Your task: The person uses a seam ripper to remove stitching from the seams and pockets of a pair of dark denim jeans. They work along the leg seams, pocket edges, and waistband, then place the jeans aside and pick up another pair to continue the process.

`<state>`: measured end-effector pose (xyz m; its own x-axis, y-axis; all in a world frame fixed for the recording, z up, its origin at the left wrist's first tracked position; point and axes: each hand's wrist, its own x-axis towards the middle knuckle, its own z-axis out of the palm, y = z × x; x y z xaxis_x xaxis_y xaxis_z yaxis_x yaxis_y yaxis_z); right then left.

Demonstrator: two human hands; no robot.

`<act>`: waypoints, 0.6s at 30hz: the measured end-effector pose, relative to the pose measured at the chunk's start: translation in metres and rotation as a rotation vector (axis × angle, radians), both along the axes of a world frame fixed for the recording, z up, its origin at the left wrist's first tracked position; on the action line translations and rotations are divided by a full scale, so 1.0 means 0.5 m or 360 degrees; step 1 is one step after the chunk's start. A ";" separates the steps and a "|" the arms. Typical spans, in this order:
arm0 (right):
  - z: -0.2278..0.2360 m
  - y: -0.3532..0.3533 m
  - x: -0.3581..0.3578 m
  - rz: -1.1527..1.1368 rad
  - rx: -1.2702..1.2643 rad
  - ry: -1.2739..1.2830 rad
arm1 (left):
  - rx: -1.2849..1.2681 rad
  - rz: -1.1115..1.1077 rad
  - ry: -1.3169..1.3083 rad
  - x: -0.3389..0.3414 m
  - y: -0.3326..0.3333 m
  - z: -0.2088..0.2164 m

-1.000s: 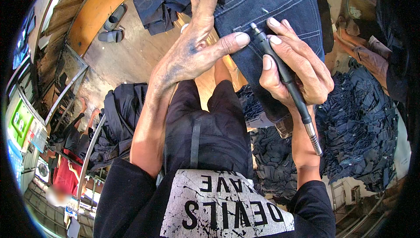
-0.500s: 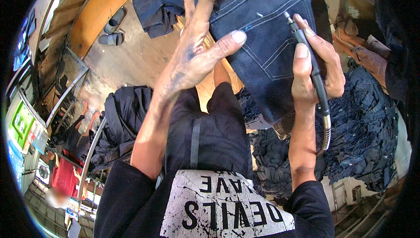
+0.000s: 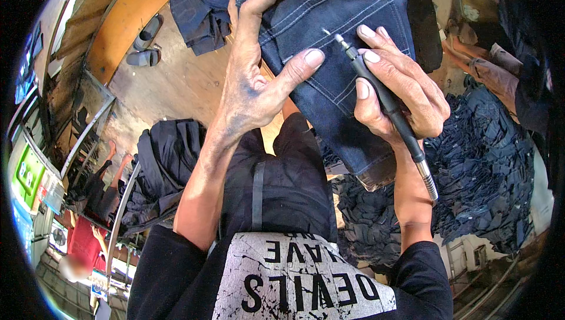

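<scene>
Open Left, Crowded Right

Bare wooden floor spreads left; a dark fabric pile crowds lower right. The denim garment lies beneath both hands: the left hand, splayed wide, rests across its left edge; the right hand, fingers curled, grips a black pen-shaped tool, tip near the pocket.
</scene>
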<state>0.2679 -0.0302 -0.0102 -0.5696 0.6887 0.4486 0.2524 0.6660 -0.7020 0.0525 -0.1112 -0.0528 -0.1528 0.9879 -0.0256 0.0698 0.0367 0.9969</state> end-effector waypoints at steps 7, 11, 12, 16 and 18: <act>0.003 0.002 -0.003 0.0044 -0.0005 -0.0078 | 0.0051 0.0076 -0.0099 0.003 -0.001 -0.014; 0.000 0.002 -0.004 0.0026 0.0008 -0.0070 | 0.0059 0.0076 -0.0106 0.003 -0.004 -0.020; -0.001 0.002 -0.004 0.0020 0.0012 -0.0072 | 0.0063 0.0077 -0.0110 0.002 -0.005 -0.021; -0.003 0.000 -0.005 -0.0031 0.0013 -0.0044 | 0.0070 0.0074 -0.0122 0.003 -0.006 -0.024; -0.002 -0.001 -0.004 -0.0045 0.0004 -0.0057 | 0.0074 0.0069 -0.0130 0.002 -0.007 -0.025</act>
<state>0.2661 -0.0308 -0.0113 -0.5658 0.7035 0.4301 0.2960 0.6602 -0.6904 0.0533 -0.1149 -0.0652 -0.1945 0.9809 0.0058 -0.0126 -0.0084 0.9999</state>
